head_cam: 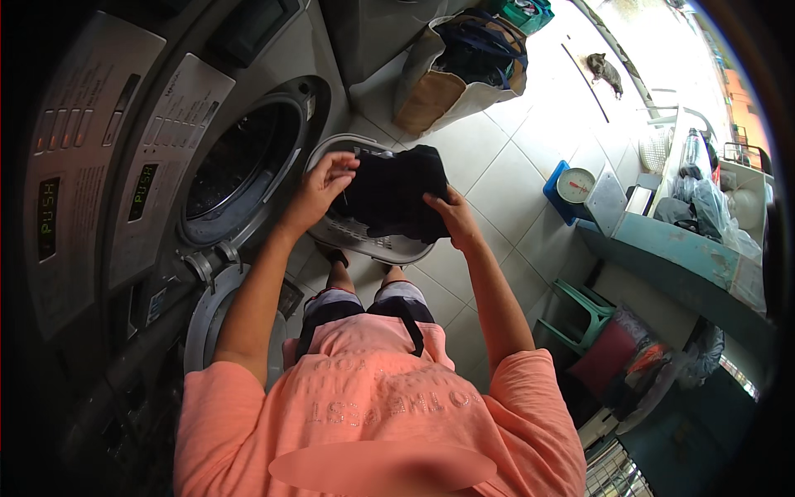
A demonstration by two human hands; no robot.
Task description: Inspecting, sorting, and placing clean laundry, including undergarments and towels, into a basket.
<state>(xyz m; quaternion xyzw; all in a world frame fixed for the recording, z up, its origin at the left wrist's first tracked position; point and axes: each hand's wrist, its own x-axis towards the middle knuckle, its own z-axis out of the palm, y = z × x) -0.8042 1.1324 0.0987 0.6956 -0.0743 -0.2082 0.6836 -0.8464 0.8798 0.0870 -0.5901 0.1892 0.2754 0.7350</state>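
Note:
A black garment [394, 189] hangs over a grey plastic laundry basket [407, 251] in front of me. My right hand [456, 217] grips the garment's right edge, thumb on top. At the garment's left edge my left hand [326, 177] is raised, its thumb and fingers apart with nothing visible between them. The cloth hides much of the basket's inside. To the left of the basket is a front-load washing machine's drum opening [239, 161]. Its round door [208, 317] hangs open below, partly behind my left arm.
Beyond the basket stands a large bag [428, 102] stuffed with dark items. A dial scale [574, 186] sits on the right near a teal shelf unit [677, 248] holding plastic bags. A green plastic stool [577, 317] is below it. A cat [605, 74] lies on the bright floor.

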